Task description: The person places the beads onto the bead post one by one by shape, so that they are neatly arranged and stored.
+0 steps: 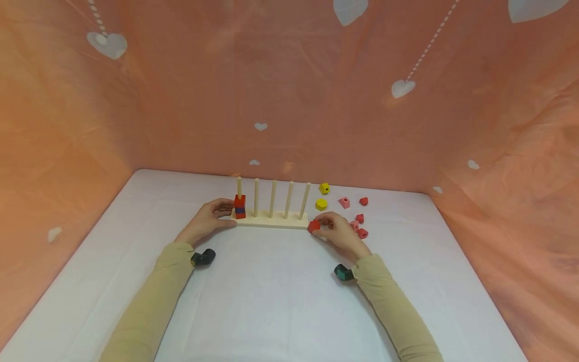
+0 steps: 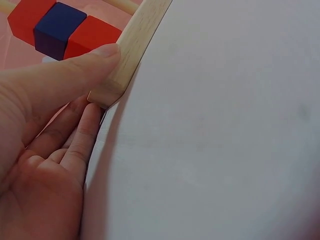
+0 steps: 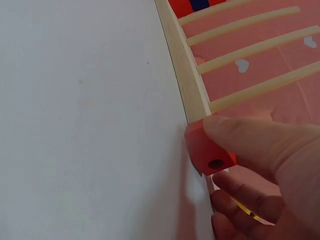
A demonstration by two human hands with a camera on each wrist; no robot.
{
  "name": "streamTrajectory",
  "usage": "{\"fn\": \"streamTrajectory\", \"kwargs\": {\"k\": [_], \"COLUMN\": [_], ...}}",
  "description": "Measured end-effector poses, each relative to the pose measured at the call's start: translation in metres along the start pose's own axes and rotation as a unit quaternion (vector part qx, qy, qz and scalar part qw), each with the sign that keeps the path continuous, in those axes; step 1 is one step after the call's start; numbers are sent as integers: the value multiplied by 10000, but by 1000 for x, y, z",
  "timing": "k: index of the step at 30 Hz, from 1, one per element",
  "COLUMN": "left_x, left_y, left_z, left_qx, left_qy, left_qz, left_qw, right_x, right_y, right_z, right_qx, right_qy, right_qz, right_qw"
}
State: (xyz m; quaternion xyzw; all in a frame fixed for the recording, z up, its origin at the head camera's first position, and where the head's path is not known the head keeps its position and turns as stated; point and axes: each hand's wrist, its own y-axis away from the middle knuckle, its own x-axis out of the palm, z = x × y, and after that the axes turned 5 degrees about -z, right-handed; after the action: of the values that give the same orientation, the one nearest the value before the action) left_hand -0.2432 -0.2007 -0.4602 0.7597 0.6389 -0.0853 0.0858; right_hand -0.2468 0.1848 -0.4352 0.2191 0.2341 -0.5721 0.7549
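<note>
pinching with half-closed hands, left hand (image 1: pixel 205 220) on wooden peg rack (image 1: pixel 276 220), right hand (image 1: pixel 338 231) on red block (image 1: pixel 313 228)

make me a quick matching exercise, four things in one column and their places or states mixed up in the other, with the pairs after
1. left hand
2. blue block
3. right hand
4. yellow blocks

A. holding a single red block
B. loose on the table
C. at the end of the stand nearest the stack
D. between stacked red blocks

Pairs: 1-C, 2-D, 3-A, 4-B
</note>
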Motion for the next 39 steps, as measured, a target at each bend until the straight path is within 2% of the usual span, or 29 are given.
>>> {"fn": "streamTrajectory", "kwargs": {"k": [6, 14, 21, 26, 31, 34, 39], "left_x": [1, 0, 0, 0, 0, 0, -1], "left_y": [-2, -5, -2, 0, 0, -1, -3], "left_z": [-1, -2, -1, -1, -1, 0, 3], "left_qx": [-39, 20, -158, -134, -62, -86, -93], "left_qy": [-39, -72, -32, -17, 72, 69, 23], "left_qz": [-2, -7, -53, -44, 3, -15, -68], "left_qw": [10000, 10000, 9999, 9999, 10000, 9999, 9999], "right_x": [-1, -5, -12, -28, -38, -38, -30], "right_y": [0, -2, -4, -5, -5, -6, -15], "right_z": [0, 0, 7, 34, 67, 87, 119], "right_qx": [39, -298, -670, -1003, -1151, -1251, -1671], "right_qy": [-206, -165, -135, -782, -1668, -1993, -2330], "right_qz": [174, 246, 122, -104, -366, -445, -280], "right_qw": [9996, 9991, 9976, 9918, 9786, 9709, 9576]}}
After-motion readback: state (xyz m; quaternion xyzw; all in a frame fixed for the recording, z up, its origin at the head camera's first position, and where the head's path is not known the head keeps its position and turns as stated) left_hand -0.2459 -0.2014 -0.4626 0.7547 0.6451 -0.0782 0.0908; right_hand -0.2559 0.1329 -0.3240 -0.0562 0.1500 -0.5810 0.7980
